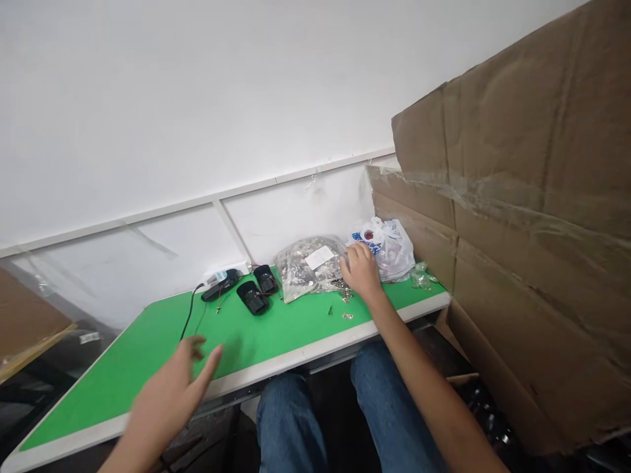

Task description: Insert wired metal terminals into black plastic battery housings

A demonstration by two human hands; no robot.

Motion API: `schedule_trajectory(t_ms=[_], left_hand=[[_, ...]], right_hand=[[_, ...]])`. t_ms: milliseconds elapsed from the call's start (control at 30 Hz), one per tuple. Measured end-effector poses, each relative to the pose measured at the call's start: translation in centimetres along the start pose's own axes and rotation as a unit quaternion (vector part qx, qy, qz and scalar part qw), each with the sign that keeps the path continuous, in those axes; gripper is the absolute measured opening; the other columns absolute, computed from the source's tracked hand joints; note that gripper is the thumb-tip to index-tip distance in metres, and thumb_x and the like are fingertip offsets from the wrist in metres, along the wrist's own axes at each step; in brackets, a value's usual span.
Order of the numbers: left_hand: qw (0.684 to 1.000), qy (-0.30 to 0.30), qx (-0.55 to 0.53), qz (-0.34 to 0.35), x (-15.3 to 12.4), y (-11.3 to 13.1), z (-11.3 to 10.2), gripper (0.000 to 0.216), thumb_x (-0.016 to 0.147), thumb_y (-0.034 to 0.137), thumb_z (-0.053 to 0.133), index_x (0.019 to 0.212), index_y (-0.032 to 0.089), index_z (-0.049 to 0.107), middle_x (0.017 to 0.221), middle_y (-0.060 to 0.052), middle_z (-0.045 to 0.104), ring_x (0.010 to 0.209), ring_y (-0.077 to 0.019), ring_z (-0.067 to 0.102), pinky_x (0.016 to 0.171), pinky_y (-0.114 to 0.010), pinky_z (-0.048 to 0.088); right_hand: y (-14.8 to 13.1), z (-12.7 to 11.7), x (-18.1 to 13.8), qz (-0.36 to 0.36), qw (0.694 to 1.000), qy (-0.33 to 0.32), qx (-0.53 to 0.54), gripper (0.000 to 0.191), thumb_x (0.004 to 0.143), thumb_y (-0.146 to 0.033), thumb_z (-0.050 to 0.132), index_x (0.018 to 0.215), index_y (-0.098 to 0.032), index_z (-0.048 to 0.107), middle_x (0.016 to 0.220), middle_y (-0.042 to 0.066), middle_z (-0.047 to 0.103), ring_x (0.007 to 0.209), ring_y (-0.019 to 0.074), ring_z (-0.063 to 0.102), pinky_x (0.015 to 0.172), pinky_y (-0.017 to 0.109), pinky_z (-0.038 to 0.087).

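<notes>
The open left hand (170, 394) floats over the green table (123, 368). The right hand (362, 270) touches a clear bag (303, 269); I can't tell if it grips. Big box (517, 230) at three o'clock.

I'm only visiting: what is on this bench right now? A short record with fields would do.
Surface: green-topped table with a pale edge
Left hand: open, fingers spread, above the table's near side, holding nothing
Right hand: fingers on the clear plastic bag of small metal parts; grip unclear
Beside the bag: white plastic carrier bag with blue print
Left of the bag: two black plastic housings
Loose: small metal pieces on the green top
Right side: large brown cardboard box
</notes>
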State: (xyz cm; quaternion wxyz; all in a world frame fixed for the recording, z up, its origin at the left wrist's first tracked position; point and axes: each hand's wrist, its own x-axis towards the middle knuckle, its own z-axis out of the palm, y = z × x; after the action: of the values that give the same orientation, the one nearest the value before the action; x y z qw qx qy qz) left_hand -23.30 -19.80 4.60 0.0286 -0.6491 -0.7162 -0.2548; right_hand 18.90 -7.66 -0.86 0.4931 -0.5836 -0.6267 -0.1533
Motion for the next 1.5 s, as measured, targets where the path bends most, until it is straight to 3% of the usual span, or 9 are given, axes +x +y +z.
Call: schedule_trajectory(t_ms=[100, 200, 333, 600, 800, 1000, 1300, 1400, 1500], left_hand=[[0.999, -0.032, 0.009, 0.005, 5.2, 6.4, 5.0, 0.097, 0.073, 0.084, 0.045, 0.129, 0.006, 0.057, 0.133, -0.034, 0.065, 0.129, -0.0483, 0.064, 0.107, -0.058, 0.052], [0.995, -0.008, 0.034, -0.089, 8.4, 9.5, 9.0, 0.116, 0.069, 0.087, 0.052, 0.139, -0.005, 0.05, 0.14, -0.042, 0.056, 0.134, -0.0556, 0.057, 0.104, -0.064, 0.051], [0.994, -0.002, 0.037, -0.102, 8.9, 9.0, 11.1, 0.101, 0.075, 0.079, 0.056, 0.136, -0.001, 0.056, 0.135, -0.037, 0.062, 0.129, -0.0541, 0.06, 0.101, -0.064, 0.052], [0.995, -0.013, -0.01, -0.097, 7.5, 7.7, 10.8, 0.068, 0.093, 0.056, 0.046, 0.131, 0.003, 0.065, 0.131, -0.034, 0.067, 0.124, -0.0481, 0.066, 0.098, -0.053, 0.052], [0.976, 0.042, -0.166, -0.132, 8.1, 6.7, 11.1, 0.062, 0.101, 0.06, 0.027, 0.094, 0.016, 0.07, 0.097, -0.024, 0.074, 0.1, -0.0424, 0.071, 0.09, -0.052, 0.053], [0.873, 0.125, -0.468, -0.052, 9.3, 6.8, 12.2, 0.066, 0.095, 0.076, 0.037, 0.095, 0.017, 0.067, 0.078, -0.008, 0.069, 0.065, -0.0214, 0.061, 0.065, -0.035, 0.051], [0.627, -0.056, -0.777, -0.022, 16.1, 16.3, 13.4, 0.042, 0.098, 0.056, 0.067, 0.108, 0.016, 0.061, 0.101, -0.012, 0.081, 0.063, -0.013, 0.072, 0.057, -0.021, 0.057], [0.593, -0.111, -0.796, -0.044, 17.5, 18.5, 14.8, 0.032, 0.1, 0.047, 0.067, 0.103, 0.015, 0.064, 0.095, -0.012, 0.081, 0.064, -0.0129, 0.073, 0.057, -0.02, 0.059], [0.604, -0.172, -0.777, -0.042, 17.7, 19.3, 16.7, 0.024, 0.099, 0.04, 0.069, 0.1, 0.015, 0.065, 0.09, -0.011, 0.081, 0.06, -0.0135, 0.073, 0.054, -0.02, 0.058]], right_hand=[[-1.3, -0.6, -1.2, 0.011, 0.999, 0.01, -0.033, 0.018, 0.099, -0.025, 0.056, 0.103, -0.015, 0.07, 0.113, 0.02, 0.069, 0.116, 0.0359, 0.056, 0.104, 0.051, 0.049], [-1.8, -1.3, -2.7, 0.014, 0.998, 0.035, -0.041, 0.016, 0.099, -0.024, 0.056, 0.095, -0.018, 0.07, 0.107, 0.018, 0.067, 0.11, 0.0348, 0.056, 0.098, 0.051, 0.05], [-1.6, -1.7, -4.5, -0.007, 0.999, 0.012, -0.045, 0.015, 0.096, -0.025, 0.062, 0.085, -0.02, 0.071, 0.113, 0.019, 0.066, 0.115, 0.0364, 0.054, 0.098, 0.052, 0.052], [-1.2, -0.9, -5.9, -0.01, 0.995, -0.027, -0.091, 0.011, 0.091, -0.02, 0.062, 0.088, -0.018, 0.072, 0.129, 0.023, 0.065, 0.126, 0.041, 0.052, 0.105, 0.057, 0.051], [-1.2, -1.1, -6.0, 0.012, 0.994, -0.035, -0.105, 0.016, 0.093, -0.018, 0.057, 0.09, -0.017, 0.073, 0.128, 0.023, 0.067, 0.126, 0.0413, 0.054, 0.099, 0.055, 0.052], [-1.1, -0.9, -5.8, 0.016, 0.996, -0.014, -0.091, 0.022, 0.099, -0.017, 0.052, 0.093, -0.017, 0.073, 0.121, 0.021, 0.07, 0.121, 0.0386, 0.056, 0.098, 0.052, 0.051], [-0.5, -0.2, -4.8, -0.023, 0.997, 0.064, -0.03, 0.017, 0.103, -0.02, 0.05, 0.099, -0.018, 0.067, 0.104, 0.013, 0.069, 0.104, 0.0303, 0.059, 0.095, 0.046, 0.045], [-0.2, 0.2, -4.5, -0.02, 0.997, 0.069, -0.025, 0.019, 0.105, -0.022, 0.049, 0.101, -0.019, 0.067, 0.102, 0.012, 0.069, 0.1, 0.0294, 0.06, 0.091, 0.044, 0.046], [0.1, 0.6, -4.6, -0.017, 0.998, 0.054, -0.014, 0.02, 0.106, -0.024, 0.048, 0.103, -0.019, 0.067, 0.099, 0.011, 0.071, 0.097, 0.0291, 0.062, 0.088, 0.042, 0.047]])
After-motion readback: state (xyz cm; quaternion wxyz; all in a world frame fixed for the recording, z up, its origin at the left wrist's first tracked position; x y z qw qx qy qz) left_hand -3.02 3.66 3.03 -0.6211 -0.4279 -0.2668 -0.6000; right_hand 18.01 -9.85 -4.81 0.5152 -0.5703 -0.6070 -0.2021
